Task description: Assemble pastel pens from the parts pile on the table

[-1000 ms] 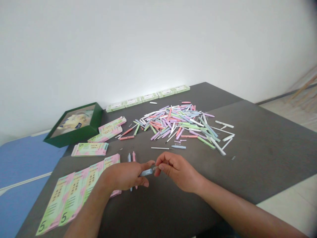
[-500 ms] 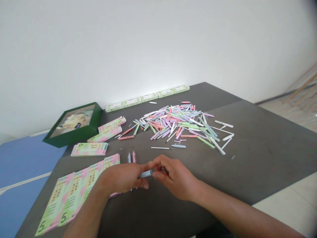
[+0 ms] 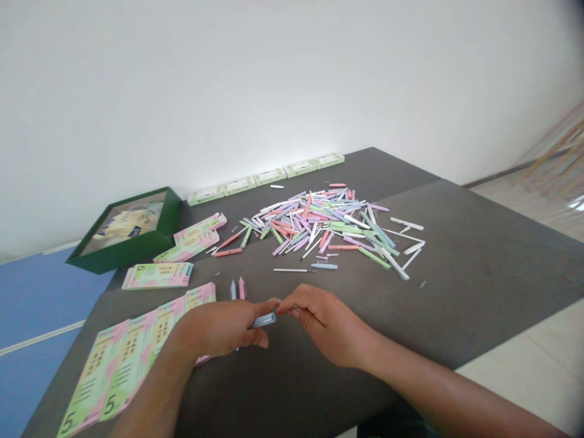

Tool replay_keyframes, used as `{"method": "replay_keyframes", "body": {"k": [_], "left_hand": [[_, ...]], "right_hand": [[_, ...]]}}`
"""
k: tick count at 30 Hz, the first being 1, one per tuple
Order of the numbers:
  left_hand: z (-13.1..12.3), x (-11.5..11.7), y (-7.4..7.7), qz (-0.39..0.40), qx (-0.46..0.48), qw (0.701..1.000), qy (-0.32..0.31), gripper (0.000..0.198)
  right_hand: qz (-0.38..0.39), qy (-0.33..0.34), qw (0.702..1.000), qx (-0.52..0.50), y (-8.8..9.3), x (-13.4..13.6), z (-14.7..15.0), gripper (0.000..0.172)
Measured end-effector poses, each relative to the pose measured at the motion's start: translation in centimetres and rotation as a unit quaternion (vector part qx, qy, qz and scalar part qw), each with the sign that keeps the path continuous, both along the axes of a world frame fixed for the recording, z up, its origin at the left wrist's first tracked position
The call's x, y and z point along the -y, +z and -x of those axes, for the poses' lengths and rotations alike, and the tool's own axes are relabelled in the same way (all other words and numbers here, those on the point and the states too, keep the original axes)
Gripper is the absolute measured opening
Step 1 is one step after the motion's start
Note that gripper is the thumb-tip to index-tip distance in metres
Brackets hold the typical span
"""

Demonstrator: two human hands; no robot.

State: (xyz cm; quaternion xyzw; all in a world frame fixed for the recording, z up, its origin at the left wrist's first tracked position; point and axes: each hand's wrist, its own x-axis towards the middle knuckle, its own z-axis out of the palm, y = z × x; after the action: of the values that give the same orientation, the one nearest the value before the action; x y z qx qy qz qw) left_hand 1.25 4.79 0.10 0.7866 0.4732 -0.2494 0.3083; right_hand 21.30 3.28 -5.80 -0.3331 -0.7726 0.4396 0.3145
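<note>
The person's left hand sits at lower centre, its fingers curled around a pale blue plastic tube, which pokes out past the thumb toward the right; the right hand reaches in from the lower right, its fingers loosely bent and partly open, their tips just beside the tube's open end; whether they touch it I cannot tell, and they show no hold on anything. The work in hand appears to centre on this one tube, gripped by one hand and met by the other; its exposed end seems to call for a careful pinch from the right fingers. A blue pen part and a pink pen part lie side by side on the dark grey desk just above the left hand. A large heap of pastel pen parts spreads across the middle of the desk; printed card sheets lie at lower left, with a folded card pack above them; an open green box stands at upper left of the desk, and a row of small green-and-white boxes lines the far edge.
</note>
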Motion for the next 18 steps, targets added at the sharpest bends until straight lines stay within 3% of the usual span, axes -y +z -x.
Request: {"method": "replay_keyframes", "body": {"k": [5, 8, 12, 15, 18], "left_hand": [[-0.30, -0.07, 0.21, 0.002, -0.032, 0.999, -0.002, 0.062], [-0.46, -0.09, 0.32, 0.017, -0.032, 0.999, 0.001, 0.066], [-0.27, -0.01, 0.33, 0.021, -0.012, 1.000, 0.008, 0.064], [-0.12, 0.04, 0.36, 0.015, 0.001, 1.000, 0.004, 0.058], [-0.17, 0.03, 0.44, 0.008, -0.004, 1.000, 0.003, 0.055]], "right_hand": [[0.044, 0.037, 0.998, 0.021, 0.17, 0.45, -0.16, 0.038], [0.047, 0.030, 0.997, 0.053, 0.12, 0.69, -0.19, 0.024], [-0.008, 0.029, 0.998, 0.051, 0.29, 0.57, 0.02, 0.007], [-0.020, 0.000, 1.000, 0.023, 0.29, 0.26, 0.29, 0.016], [0.021, -0.024, 0.999, 0.012, 0.10, 0.02, 0.36, 0.024]]}}
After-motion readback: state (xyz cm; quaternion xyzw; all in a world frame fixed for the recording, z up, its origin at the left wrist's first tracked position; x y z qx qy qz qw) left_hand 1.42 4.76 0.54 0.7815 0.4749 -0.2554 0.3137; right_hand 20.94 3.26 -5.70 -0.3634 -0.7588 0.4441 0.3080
